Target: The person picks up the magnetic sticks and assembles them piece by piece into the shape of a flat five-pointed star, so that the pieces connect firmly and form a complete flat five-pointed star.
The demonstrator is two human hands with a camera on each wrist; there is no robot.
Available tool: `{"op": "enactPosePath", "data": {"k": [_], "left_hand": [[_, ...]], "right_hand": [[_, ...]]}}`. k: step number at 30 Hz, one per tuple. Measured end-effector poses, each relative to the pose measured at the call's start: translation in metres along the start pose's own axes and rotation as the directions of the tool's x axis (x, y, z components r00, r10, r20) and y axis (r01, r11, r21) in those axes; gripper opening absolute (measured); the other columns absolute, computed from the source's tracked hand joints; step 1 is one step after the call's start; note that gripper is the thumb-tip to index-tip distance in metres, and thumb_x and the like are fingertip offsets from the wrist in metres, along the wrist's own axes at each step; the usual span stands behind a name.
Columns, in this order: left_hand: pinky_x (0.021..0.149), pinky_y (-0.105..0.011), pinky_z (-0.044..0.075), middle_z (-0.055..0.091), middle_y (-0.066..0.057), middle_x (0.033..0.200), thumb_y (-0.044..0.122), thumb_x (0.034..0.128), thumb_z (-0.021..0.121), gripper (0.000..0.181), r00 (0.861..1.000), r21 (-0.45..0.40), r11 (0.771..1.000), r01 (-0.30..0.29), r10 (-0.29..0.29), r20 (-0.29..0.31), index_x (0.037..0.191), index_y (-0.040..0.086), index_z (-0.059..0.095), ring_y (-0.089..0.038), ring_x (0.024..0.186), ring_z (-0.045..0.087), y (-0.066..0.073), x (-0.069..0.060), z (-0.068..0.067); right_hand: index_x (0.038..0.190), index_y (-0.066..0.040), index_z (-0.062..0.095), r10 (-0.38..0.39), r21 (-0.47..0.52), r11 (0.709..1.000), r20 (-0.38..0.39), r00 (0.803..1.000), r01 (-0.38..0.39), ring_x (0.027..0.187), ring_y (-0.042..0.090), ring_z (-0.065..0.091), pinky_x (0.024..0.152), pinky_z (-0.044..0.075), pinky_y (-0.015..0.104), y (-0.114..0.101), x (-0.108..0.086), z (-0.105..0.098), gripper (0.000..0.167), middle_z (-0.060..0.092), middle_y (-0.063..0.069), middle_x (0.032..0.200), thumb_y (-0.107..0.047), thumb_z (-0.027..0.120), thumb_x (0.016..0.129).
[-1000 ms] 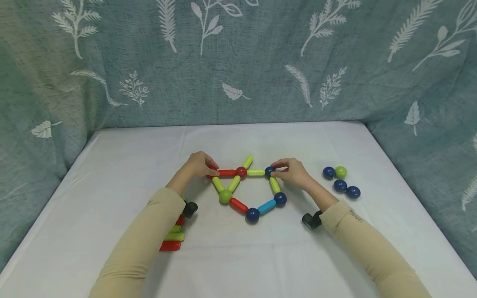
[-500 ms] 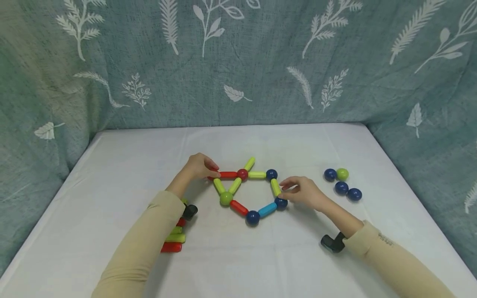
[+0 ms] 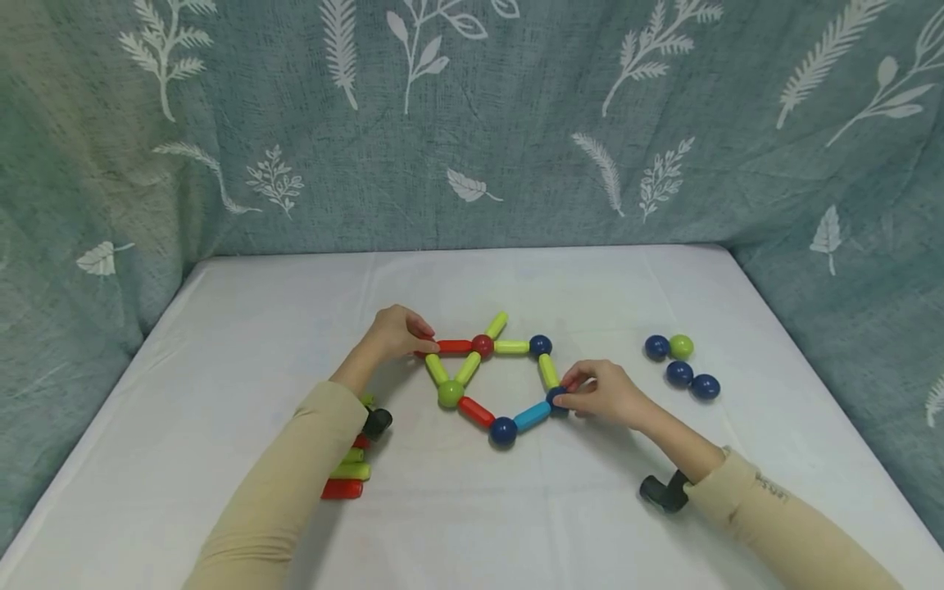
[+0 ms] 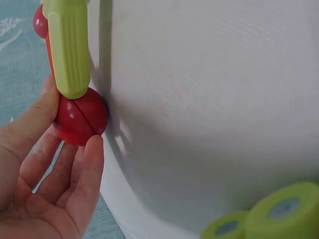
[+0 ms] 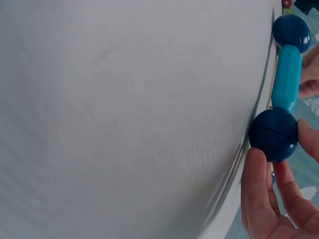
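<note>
A flat figure of balls and rods lies mid-table. My left hand (image 3: 397, 332) grips the red ball (image 4: 82, 117) at its far left corner, where a red rod (image 3: 455, 347) and a green rod (image 4: 70, 55) meet. Around the dark blue ball (image 5: 273, 135) at the right corner, the fingers of my right hand (image 3: 608, 395) are curled; a light blue rod (image 5: 286, 77) runs from it to another blue ball (image 3: 503, 432). A green ball (image 3: 451, 393), a red ball (image 3: 483, 346) and a blue ball (image 3: 541, 346) form other corners. One green rod (image 3: 497, 324) sticks out at the back.
Three loose blue balls (image 3: 679, 374) and a green ball (image 3: 682, 347) rest on the right of the white table (image 3: 192, 344). Several red and green rods (image 3: 342, 489) lie beside my left forearm, partly hidden by it. A patterned curtain (image 3: 413, 213) hangs behind.
My right hand has let go of the back blue ball, moved toward me along the green rod and taken hold of the right corner ball. The left hand keeps its grip.
</note>
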State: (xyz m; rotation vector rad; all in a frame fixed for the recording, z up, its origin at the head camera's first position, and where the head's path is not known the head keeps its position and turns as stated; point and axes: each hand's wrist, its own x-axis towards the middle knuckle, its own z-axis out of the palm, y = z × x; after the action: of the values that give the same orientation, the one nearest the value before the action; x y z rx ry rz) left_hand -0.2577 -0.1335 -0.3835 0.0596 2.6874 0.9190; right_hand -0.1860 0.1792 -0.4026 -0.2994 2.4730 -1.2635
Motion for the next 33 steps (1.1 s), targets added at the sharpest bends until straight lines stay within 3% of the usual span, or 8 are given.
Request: {"op": "enactPosePath", "data": {"k": [6,14,21,26,33], "left_hand": [[0.072,-0.032,0.047,0.066,-0.009,0.087,0.023,0.076,0.075,0.027,0.999,0.104,0.993,-0.047,0.045,0.019,0.091,0.001,0.068,-0.022,0.08,0.056,-0.003,-0.015,0.0],[0.057,-0.026,0.042,0.058,-0.002,0.067,0.027,0.0749,0.076,0.028,0.986,0.222,0.96,-0.168,0.161,0.05,0.081,0.002,0.065,-0.016,0.065,0.05,-0.008,-0.052,0.008],[0.051,-0.023,0.039,0.052,0.002,0.054,0.023,0.0736,0.077,0.025,0.968,0.188,0.951,-0.244,0.227,0.106,0.077,0.004,0.061,-0.011,0.051,0.046,0.0,-0.079,0.024],[0.049,-0.022,0.038,0.05,0.002,0.053,0.022,0.0725,0.078,0.027,0.966,0.178,0.952,-0.247,0.228,0.121,0.071,0.006,0.056,-0.01,0.049,0.045,0.008,-0.089,0.034],[0.046,-0.021,0.036,0.046,0.002,0.05,0.026,0.0703,0.08,0.033,0.961,0.204,0.943,-0.265,0.241,0.134,0.065,0.009,0.052,-0.011,0.047,0.042,0.018,-0.096,0.048]], "right_hand": [[0.101,0.001,0.062,0.093,-0.032,0.995,-0.018,0.996,-0.093,0.07,0.016,0.063,0.061,0.052,0.029,-0.002,0.012,-0.008,0.026,0.06,0.01,0.093,-0.014,0.069,0.081],[0.11,0.0,0.06,0.207,0.0,0.978,-0.055,0.977,-0.207,0.071,0.015,0.061,0.067,0.049,0.027,-0.005,0.04,-0.018,0.034,0.058,0.014,0.103,-0.015,0.069,0.081],[0.118,0.001,0.056,0.264,0.136,0.958,-0.066,0.962,-0.254,0.085,0.017,0.059,0.075,0.051,0.027,-0.008,0.061,-0.024,0.038,0.057,0.018,0.113,-0.013,0.066,0.084],[0.122,0.0,0.055,0.293,0.198,0.941,-0.063,0.954,-0.276,0.087,0.017,0.057,0.074,0.05,0.025,-0.009,0.073,-0.024,0.04,0.055,0.018,0.118,-0.012,0.065,0.085],[0.123,-0.004,0.056,0.301,0.195,0.939,-0.073,0.951,-0.282,0.09,0.018,0.055,0.076,0.05,0.025,-0.013,0.083,-0.02,0.038,0.054,0.016,0.12,-0.011,0.063,0.087]]}}
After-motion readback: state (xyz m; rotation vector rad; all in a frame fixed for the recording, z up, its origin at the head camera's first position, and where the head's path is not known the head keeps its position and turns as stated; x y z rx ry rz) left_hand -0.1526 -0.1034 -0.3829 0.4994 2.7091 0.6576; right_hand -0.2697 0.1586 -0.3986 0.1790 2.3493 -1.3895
